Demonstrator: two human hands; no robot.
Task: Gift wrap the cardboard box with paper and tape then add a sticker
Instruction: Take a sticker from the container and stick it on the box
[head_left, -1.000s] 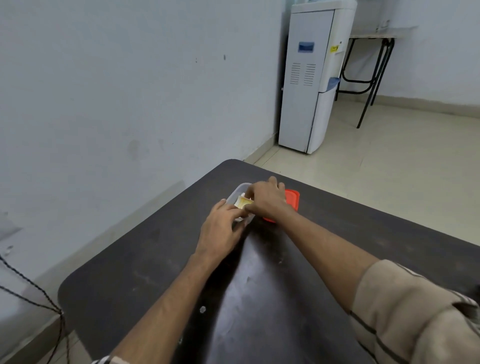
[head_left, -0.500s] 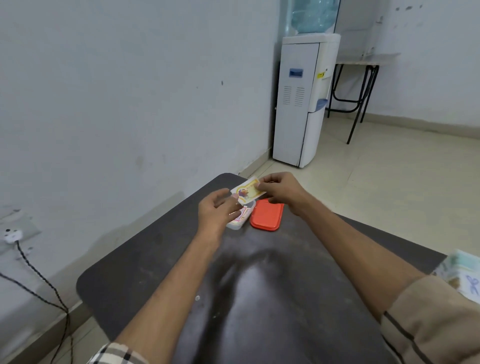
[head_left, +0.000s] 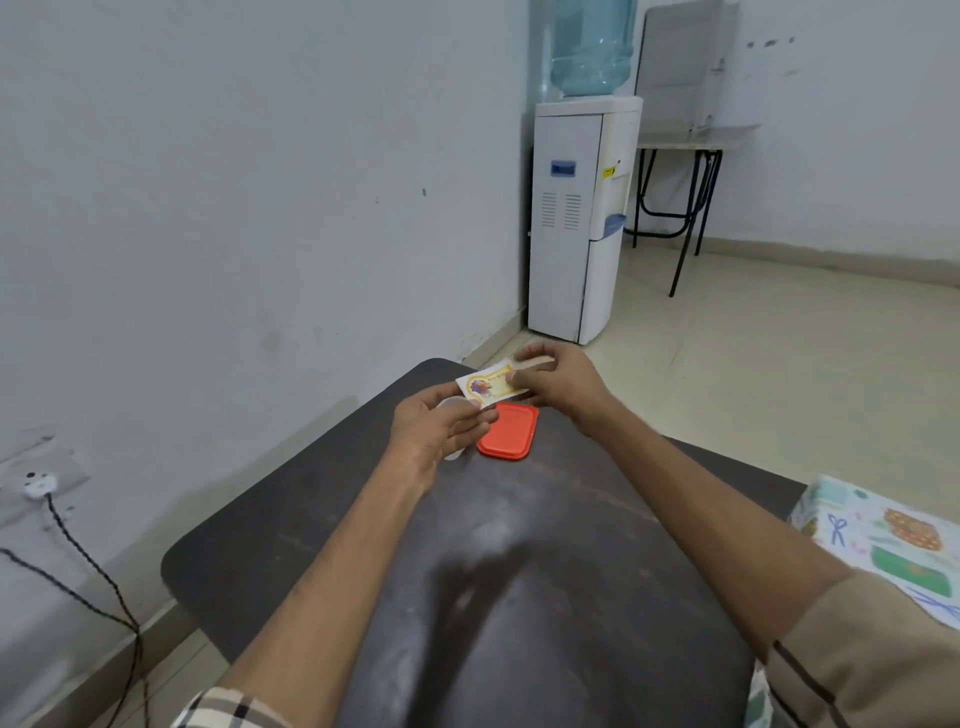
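A: What are the fingers doing?

B: Both sets are pinched on one sticker (head_left: 491, 385), a small yellow-bordered card. The right hand (head_left: 558, 384) grips its far end between thumb and fingers; the left hand (head_left: 436, 428) takes the near corner. My guess is they hold it at opposite ends, lifted off the tabletop (head_left: 519, 571), so the backing can be peeled.

A: And under the hands?

B: One clear plastic container (head_left: 451, 404), mostly hidden by the left hand, with one red lid (head_left: 508, 430) lying flat just beside it, near the tabletop's far corner. Lid off, probably because the sticker came from there.

A: The box?

B: One wrapped box (head_left: 893, 540), patterned paper already on, sits at the right edge of the tabletop, well apart from the hands. So wrapping looks finished; only the sticker remains.

A: Tape?

B: None visible. Two hands, one of everything else.
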